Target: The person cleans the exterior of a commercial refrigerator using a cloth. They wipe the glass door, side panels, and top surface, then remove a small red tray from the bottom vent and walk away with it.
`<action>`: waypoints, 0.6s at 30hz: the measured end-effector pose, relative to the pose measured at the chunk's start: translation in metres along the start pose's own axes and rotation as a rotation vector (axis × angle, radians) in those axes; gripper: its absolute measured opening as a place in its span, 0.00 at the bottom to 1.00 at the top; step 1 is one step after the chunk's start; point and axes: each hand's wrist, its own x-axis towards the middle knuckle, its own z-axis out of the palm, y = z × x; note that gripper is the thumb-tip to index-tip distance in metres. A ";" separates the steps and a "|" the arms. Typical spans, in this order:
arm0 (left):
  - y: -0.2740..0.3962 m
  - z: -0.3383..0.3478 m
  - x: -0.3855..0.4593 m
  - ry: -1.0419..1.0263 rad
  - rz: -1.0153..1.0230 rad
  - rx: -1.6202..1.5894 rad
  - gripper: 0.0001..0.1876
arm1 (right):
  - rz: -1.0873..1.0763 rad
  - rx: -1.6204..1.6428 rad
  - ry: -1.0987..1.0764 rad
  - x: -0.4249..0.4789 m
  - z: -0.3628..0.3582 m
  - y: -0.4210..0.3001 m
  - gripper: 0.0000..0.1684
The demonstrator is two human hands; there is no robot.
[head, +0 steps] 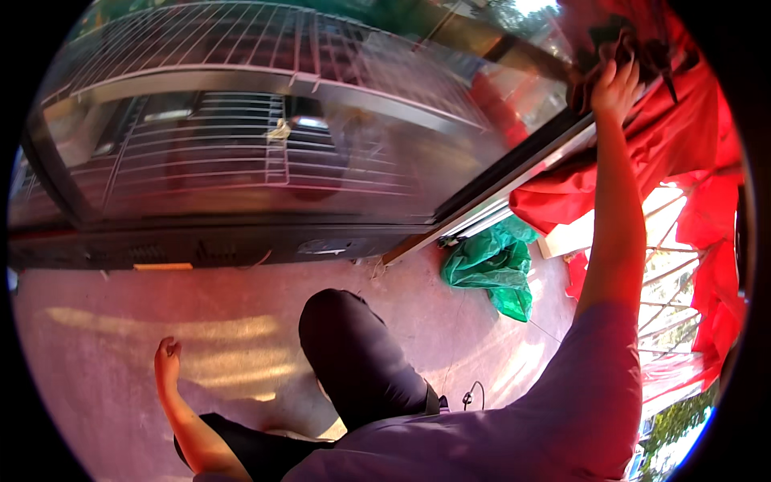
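Note:
My right hand [617, 90] is stretched out at the upper right, its fingers over a bunched dark cloth [581, 90] at the black edge of a glass-fronted display cabinet [506, 162]. Part of the cloth is hidden by the fingers. Low on the left, my left hand [167, 358] hangs above the floor with its fingers curled in, and I see nothing in it. White wire shelves [241, 141] show behind the cabinet's glass, which carries reflections. A small pale scrap [279, 131] appears at the lower wire shelf.
Crumpled green plastic sheeting [494, 259] lies on the concrete floor [229, 301] by the cabinet's right corner. Red fabric [662, 144] drapes along the right, beside a lattice [668, 259] with daylight behind it. My bent knee [349, 337] is close before the cabinet's dark base [229, 244].

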 end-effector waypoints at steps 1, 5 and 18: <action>-0.001 0.002 0.003 -0.012 0.001 0.006 0.16 | -0.001 -0.049 -0.026 -0.030 -0.009 -0.011 0.32; 0.015 0.003 -0.006 0.007 0.037 0.009 0.17 | 0.199 0.083 -0.267 -0.112 -0.039 -0.072 0.29; 0.033 -0.024 -0.037 0.089 0.030 0.046 0.18 | 0.376 0.656 -0.624 -0.222 -0.104 -0.161 0.35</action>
